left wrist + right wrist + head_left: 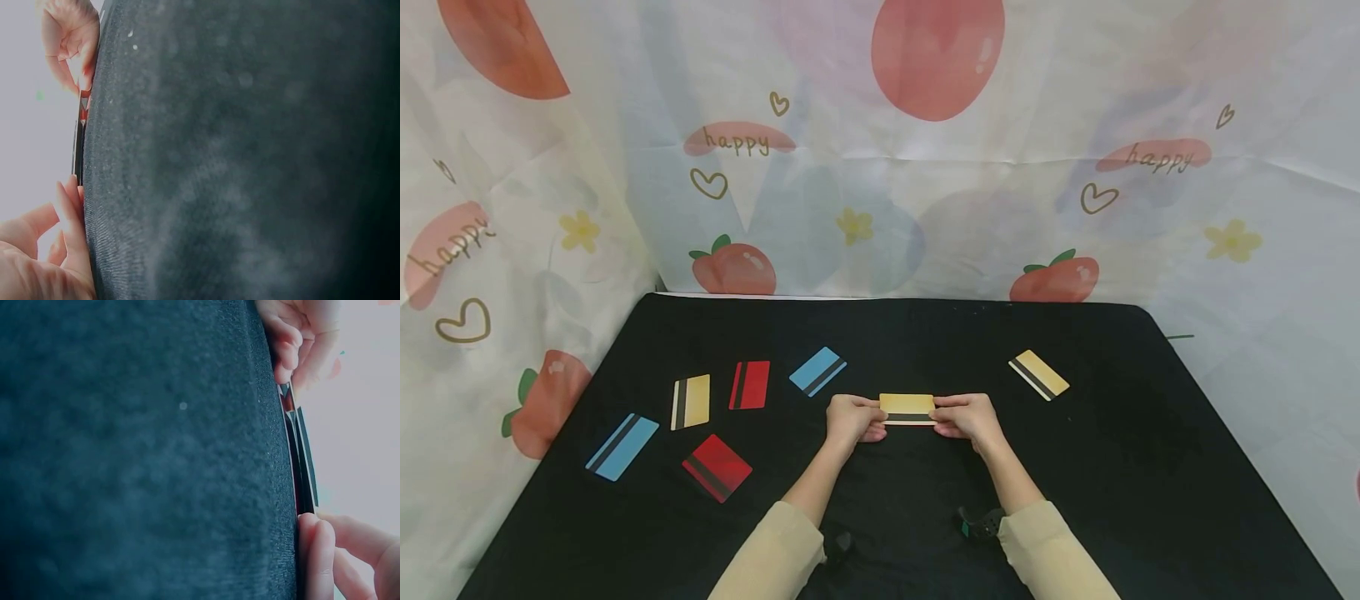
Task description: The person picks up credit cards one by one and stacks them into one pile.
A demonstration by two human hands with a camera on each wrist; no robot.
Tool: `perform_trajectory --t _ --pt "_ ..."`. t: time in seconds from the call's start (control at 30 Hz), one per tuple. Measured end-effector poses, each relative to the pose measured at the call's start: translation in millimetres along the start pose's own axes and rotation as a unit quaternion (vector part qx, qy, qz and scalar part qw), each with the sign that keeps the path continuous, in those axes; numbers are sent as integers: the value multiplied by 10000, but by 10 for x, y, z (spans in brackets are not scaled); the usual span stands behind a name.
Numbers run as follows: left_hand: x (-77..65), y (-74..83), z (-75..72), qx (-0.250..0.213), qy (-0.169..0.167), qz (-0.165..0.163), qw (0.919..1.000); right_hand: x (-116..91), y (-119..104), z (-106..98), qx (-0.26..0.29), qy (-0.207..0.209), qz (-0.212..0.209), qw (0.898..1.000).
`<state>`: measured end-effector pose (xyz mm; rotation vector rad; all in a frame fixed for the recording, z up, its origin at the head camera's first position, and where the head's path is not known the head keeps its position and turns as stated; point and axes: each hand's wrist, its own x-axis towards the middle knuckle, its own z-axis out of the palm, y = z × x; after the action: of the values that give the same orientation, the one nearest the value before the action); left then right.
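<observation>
Near the middle of the head view, a gold card (906,400) with a dark stripe lies between my hands. My left hand (854,419) pinches its left end, and my right hand (966,417) pinches its right end. In the left wrist view the card edge (78,150) shows side-on, close to the black cloth, with my left hand (44,250) below it. The right wrist view shows thin layered edges (303,462) between my right hand (356,556) and left hand (300,331). A reddish layer appears there, but how many cards are held cannot be told.
On the black table (1120,483) lie other striped cards: a gold card (1039,375) at right, and at left a gold card (691,402), two red cards (749,385) and two blue cards (622,447). A printed curtain (970,217) hangs behind.
</observation>
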<state>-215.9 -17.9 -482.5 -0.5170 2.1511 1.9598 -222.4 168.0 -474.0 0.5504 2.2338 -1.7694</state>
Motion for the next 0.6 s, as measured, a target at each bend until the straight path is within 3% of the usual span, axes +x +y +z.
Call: perform_trajectory --t 0.6 --pt "-3 -6 -2 372 83 272 9989 -8 22 -4 -411 91 -301 9987"
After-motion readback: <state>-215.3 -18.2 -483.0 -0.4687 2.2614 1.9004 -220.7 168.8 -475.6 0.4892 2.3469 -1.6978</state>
